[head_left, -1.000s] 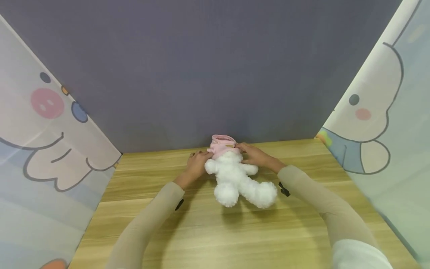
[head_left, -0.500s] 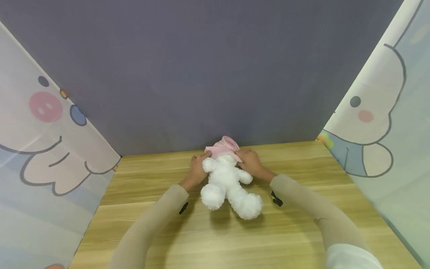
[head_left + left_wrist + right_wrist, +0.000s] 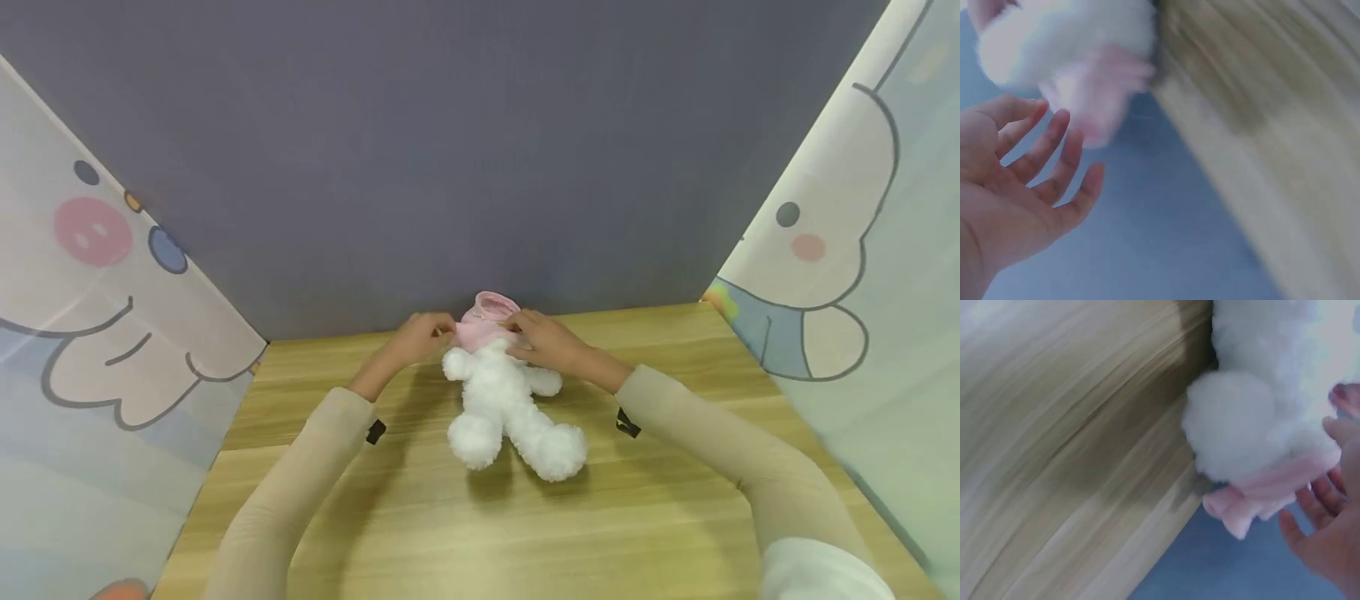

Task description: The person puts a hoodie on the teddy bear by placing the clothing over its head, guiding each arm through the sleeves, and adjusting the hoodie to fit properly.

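A white plush toy (image 3: pixel 495 400) lies on its back on the wooden table, legs toward me. Over its head end sits a small pink doll garment (image 3: pixel 482 327), its round opening facing away; the toy's head is hidden. My left hand (image 3: pixel 414 340) is at the garment's left edge, fingers loosely bent and spread in the blurred left wrist view, with no cloth visibly gripped. My right hand (image 3: pixel 553 343) holds the garment's right side between thumb and fingers. In the right wrist view its thumb lies by the white fur (image 3: pixel 1232 425), with the fingers at the pink cloth (image 3: pixel 1266 490).
The wooden table (image 3: pixel 480 533) ends at a dark grey wall (image 3: pixel 480 158) just behind the garment. Cartoon-printed panels, one on the left (image 3: pixel 82 350) and one on the right (image 3: pixel 825 333), border the table.
The toy has shifted left and toward me from its earlier place. My left hand has drawn left, away from the toy's arm. The garment's opening has turned and changed shape.
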Demonstrator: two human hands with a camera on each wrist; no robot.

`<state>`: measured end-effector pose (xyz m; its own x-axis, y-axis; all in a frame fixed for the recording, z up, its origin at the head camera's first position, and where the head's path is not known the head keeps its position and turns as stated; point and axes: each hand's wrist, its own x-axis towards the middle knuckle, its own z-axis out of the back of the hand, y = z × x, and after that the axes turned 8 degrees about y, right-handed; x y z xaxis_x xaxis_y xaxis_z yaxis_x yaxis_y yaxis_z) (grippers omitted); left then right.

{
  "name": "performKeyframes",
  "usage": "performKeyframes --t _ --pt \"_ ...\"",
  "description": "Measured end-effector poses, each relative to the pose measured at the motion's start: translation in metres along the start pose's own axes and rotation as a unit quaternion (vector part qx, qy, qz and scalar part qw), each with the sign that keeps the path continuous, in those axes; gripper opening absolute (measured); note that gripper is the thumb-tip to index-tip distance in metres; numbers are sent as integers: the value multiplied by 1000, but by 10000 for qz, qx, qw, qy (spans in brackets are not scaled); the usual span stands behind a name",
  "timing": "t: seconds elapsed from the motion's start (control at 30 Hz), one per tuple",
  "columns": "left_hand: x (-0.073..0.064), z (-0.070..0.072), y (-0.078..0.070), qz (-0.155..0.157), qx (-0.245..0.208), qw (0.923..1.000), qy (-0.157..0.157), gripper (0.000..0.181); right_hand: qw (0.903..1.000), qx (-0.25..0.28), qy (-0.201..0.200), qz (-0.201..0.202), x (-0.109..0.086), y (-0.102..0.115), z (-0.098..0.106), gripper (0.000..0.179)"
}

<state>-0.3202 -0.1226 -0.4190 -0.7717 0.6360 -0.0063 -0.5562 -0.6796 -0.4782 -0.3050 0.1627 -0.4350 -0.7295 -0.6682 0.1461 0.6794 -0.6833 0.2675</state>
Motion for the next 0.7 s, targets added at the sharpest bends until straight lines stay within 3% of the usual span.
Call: performKeyframes --t 0.1,0.23,0.3,0.4,0.53,0.7 --pt "6 -2 -22 10 844 9964 -40 17 9997 -209 -111 -35 11 11 -2 36" --pt "10 -22 -36 232 1847 9822 243 36 9977 -644 -122 -151 24 20 -12 26" --pt "11 -31 -36 500 1828 9817 166 40 9978 -630 -84 -166 28 21 -16 23" --pt "13 -41 -33 807 1508 9849 -285 33 9985 -514 -158 -54 31 22 -22 22" --pt "16 -49 -29 823 1277 9860 -690 29 9914 -1149 -418 456 31 21 -30 14" --pt "16 -55 -30 739 1459 9839 -727 29 9746 -2003 -562 834 27 18 -40 14"
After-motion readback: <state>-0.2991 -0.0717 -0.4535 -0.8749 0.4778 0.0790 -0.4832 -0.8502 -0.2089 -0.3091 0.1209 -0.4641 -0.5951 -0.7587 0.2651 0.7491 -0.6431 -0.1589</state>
